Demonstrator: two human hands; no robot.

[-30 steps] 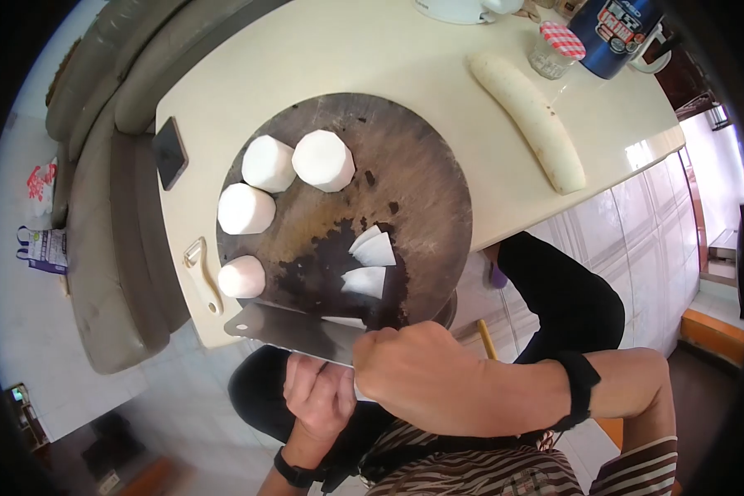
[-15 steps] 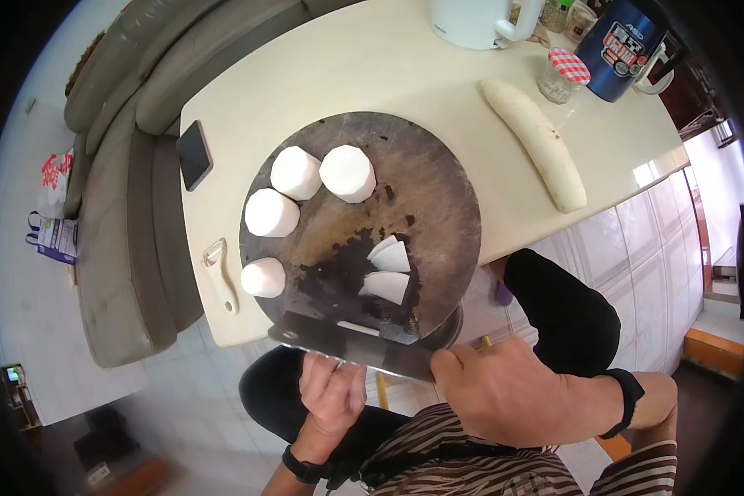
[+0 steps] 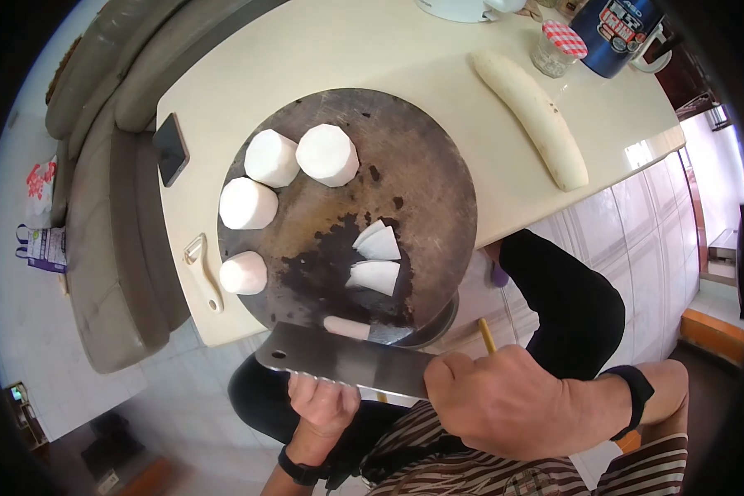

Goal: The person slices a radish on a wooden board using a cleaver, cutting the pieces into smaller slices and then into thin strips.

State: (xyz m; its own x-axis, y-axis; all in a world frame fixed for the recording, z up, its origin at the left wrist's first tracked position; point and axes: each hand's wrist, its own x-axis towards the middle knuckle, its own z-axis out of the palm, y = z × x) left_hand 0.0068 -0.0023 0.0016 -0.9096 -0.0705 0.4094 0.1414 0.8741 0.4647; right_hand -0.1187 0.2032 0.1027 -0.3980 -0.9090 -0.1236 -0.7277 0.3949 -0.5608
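My right hand (image 3: 512, 401) grips the handle of a broad metal cleaver (image 3: 347, 361), whose blade points left over the near edge of a round dark cutting board (image 3: 422, 174). Below the blade is my left hand (image 3: 322, 405), with curled fingers; the blade hides their tips and anything in them. Two small groups of white slices, one upper (image 3: 379, 240) and one lower (image 3: 376, 277), lie on the board's wet patch. Several peeled white chunks (image 3: 328, 155) stand along its left side. A pale elongated piece (image 3: 347, 327) shows just beyond the blade.
On the table (image 3: 198, 91) are a peeler (image 3: 202, 273), a phone (image 3: 171, 150), a long white radish (image 3: 533, 120), a jar with a checked lid (image 3: 558, 50), a blue mug (image 3: 616, 33) and a white kettle (image 3: 459, 8). A sofa (image 3: 112, 240) is at the left.
The view has shifted, so the board and table sit higher and further left. The cleaver's blade has tilted, showing more of its flat face and hole. Both hands keep nearly the same pose.
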